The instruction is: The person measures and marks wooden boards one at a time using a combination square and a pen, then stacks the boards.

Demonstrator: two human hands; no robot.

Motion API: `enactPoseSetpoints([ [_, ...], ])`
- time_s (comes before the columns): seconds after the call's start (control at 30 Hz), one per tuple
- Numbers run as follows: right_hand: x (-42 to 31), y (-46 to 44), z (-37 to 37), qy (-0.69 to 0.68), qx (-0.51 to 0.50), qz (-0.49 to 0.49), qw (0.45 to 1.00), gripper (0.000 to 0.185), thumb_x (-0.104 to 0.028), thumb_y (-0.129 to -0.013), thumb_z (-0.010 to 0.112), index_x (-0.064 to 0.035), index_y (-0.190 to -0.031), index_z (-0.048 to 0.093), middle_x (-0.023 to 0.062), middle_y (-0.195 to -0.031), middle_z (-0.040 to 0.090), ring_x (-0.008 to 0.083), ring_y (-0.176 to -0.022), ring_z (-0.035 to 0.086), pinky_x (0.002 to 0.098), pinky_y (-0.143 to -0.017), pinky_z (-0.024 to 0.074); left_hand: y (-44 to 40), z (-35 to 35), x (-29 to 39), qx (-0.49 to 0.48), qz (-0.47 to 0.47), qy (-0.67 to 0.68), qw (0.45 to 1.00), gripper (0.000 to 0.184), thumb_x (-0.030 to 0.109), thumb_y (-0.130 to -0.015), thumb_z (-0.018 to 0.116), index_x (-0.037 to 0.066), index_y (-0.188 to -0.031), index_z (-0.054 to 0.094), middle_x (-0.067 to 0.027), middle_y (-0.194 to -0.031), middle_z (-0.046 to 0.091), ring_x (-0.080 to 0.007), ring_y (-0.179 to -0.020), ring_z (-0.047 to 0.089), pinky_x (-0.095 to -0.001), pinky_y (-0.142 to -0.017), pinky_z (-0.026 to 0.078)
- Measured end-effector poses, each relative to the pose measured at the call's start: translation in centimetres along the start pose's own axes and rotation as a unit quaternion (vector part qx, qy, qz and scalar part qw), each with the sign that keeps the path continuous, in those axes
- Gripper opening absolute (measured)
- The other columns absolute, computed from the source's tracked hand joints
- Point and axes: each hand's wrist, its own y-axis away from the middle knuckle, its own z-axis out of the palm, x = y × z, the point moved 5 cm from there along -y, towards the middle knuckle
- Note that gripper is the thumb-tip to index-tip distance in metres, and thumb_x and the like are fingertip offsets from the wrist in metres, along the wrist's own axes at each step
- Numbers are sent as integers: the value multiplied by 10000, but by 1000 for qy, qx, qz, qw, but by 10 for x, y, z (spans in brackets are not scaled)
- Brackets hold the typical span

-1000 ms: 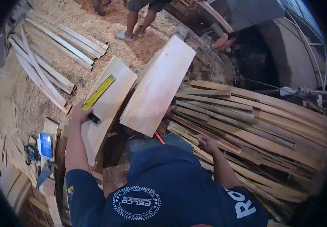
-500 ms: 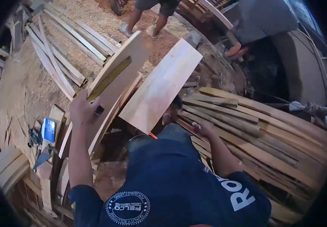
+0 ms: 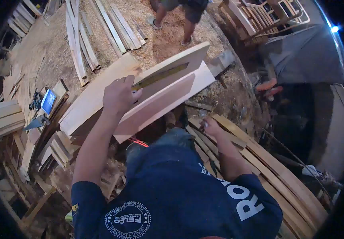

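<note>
Floor point(image 3: 54, 47) strewn with pale wood shavings, browner patches toward the middle. Slatted wooden furniture point(image 3: 259, 20) at upper right — type unclear. Grey sheet-like surface point(image 3: 311, 53) below it, then a dark area point(image 3: 293, 107). One bright bluish-white light point(image 3: 334, 29) — far right, dim surroundings.

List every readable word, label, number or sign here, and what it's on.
"FELCO": round badge on the dark shirt.
"QUALITY": that badge's rim; its other fine print is too small.
"RO": large white letters, shirt's right side; those beyond unclear.
Unreadable: yellow rule, blue box, left sleeve's yellow patch.
</note>
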Motion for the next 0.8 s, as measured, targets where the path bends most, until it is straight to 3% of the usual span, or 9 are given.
enactPoseSetpoints([
  [0.13,79,-14,-54,-77,98,-53,991,403,-422,-1054,589,-35,-1095,696,61,-772,717,154,-650,657,346,-609,532,-23,32,52,35,9,-18,999,404,382,-814,781,98,-1059,631,-111,-897,709,-311,-846,703,-451,-728,567],
  [0.23,118,1,-70,-140,95,37,985,386,-389,-1064,570,-27,-1031,698,89,-746,701,154,-614,639,335,-574,522,-29,54,76,57,25,-35,997,395,351,-799,796,102,-1059,632,-95,-861,694,-295,-811,700,-434,-698,573],
  [0.33,122,35,-82,36,185,-79,979,395,-364,-1066,553,-13,-962,700,128,-730,690,181,-623,654,363,-579,526,-32,63,86,73,39,-44,996,398,326,-787,807,101,-1066,635,-86,-834,683,-284,-782,695,-421,-672,576],
  [0.47,207,27,-15,-6,9,131,991,393,-365,-1021,610,-1,-899,691,157,-739,692,224,-676,682,418,-634,531,-24,59,88,69,43,-32,996,392,327,-798,799,93,-1063,630,-92,-876,679,-297,-785,701,-432,-671,581],
  [0.63,108,66,-37,-128,-29,220,967,333,-339,-971,689,-13,-912,661,153,-762,694,221,-694,686,402,-664,544,-18,57,91,73,40,-24,996,405,321,-806,787,87,-1107,650,-110,-894,691,-318,-813,712,-449,-695,585],
  [0.7,132,42,-28,-98,-16,157,983,373,-391,-994,642,-19,-995,655,143,-760,693,224,-689,685,387,-633,537,-10,51,86,68,22,-21,997,425,320,-810,782,84,-1141,659,-120,-887,698,-329,-823,714,-458,-709,585],
  [0.73,147,22,-18,19,-3,19,1000,398,-417,-1005,619,-21,-1036,651,139,-759,692,225,-686,685,379,-618,533,-5,49,80,57,21,-21,998,423,321,-816,779,85,-1147,663,-126,-896,704,-327,-832,718,-455,-721,585],
  [0.77,149,7,-13,195,61,-177,963,427,-443,-1016,595,-24,-1077,648,134,-758,692,227,-684,684,372,-603,529,0,47,72,46,17,-21,999,422,322,-821,775,85,-1152,667,-131,-904,710,-324,-841,721,-452,-734,586],
  [0.8,144,3,-13,343,183,-354,851,457,-469,-1027,572,-27,-1118,645,129,-758,691,229,-681,684,365,-588,525,9,43,59,34,13,-20,999,420,323,-826,772,85,-1157,671,-137,-913,716,-322,-850,725,-449,-747,587],
])
